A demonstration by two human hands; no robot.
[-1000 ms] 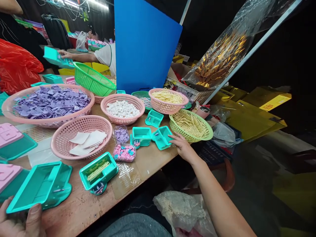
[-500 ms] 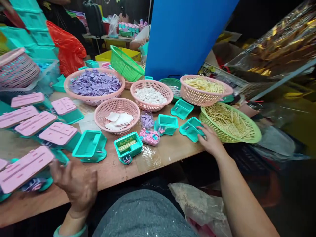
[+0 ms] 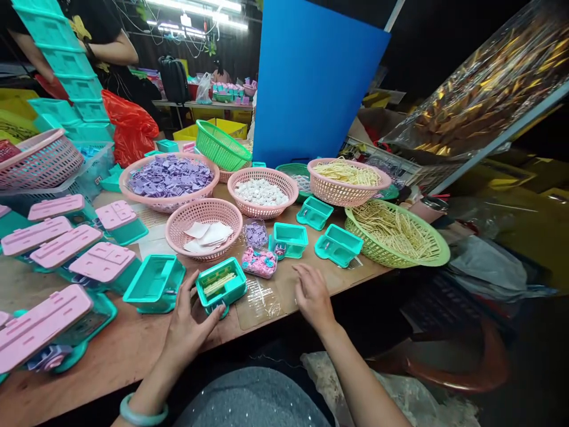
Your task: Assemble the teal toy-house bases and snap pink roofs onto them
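My left hand [image 3: 189, 323] curves round the near left corner of a small teal plastic box [image 3: 240, 292], thumb at its front and fingers along its left side. Pale yellow sticks [image 3: 219, 284] lie in that box. Over the table's front edge, my right hand [image 3: 313, 295] holds nothing, its fingers loosely stretched forward. To its upper right sits a teal box [image 3: 340, 244]; two more, one in the middle [image 3: 291, 240] and one behind [image 3: 315, 212], stand nearby. A clear tub of pink and teal small parts [image 3: 259, 262] lies between my hands.
Pink baskets hold purple parts [image 3: 171, 178], white pieces [image 3: 262, 193] and white cards [image 3: 208, 236]. A yellow-green basket [image 3: 440, 252] of sticks stands right. Pink-lidded boxes [image 3: 104, 261] line the left. A blue panel [image 3: 306, 89] rises behind. Another person [image 3: 106, 47] stands back left.
My left hand has come right and forward from beside the pink-lidded boxes onto the teal box with sticks. My right hand has left the right-hand teal box and moved left. The view has tilted up.
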